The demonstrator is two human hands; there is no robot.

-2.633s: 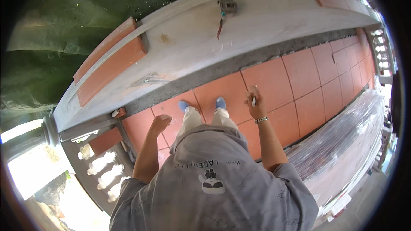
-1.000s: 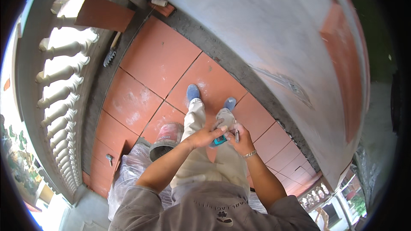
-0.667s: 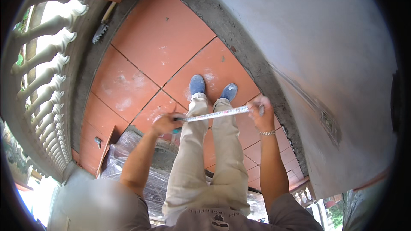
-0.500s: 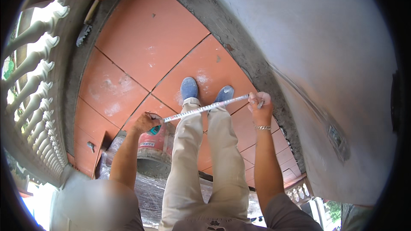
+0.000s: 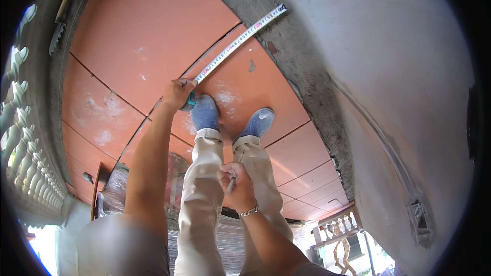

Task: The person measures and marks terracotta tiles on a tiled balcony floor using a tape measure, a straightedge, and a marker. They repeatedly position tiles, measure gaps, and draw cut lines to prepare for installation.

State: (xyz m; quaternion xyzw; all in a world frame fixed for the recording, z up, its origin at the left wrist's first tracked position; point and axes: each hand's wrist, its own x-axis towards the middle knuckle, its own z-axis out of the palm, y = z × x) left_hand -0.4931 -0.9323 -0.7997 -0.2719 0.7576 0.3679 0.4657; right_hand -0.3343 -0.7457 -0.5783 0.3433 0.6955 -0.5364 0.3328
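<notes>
My left hand is closed around a tape measure with a teal case, just in front of my left shoe. Its white blade runs out to the upper right across an orange floor tile. The blade's end reaches over the bare grey strip beside the wall. In front of my legs, my right hand is closed on a slim, grey, pencil-like stick; its exact kind is unclear. That hand is apart from the tape.
Orange tiles cover the floor, bordered by rough grey mortar along the pale wall. A toothed trowel lies by the white balusters. Behind my left forearm are a bucket and plastic-wrapped goods.
My right hand has let go of the blade's end and drawn back toward my body. My left hand has moved forward, and the blade now points across the tile toward the wall.
</notes>
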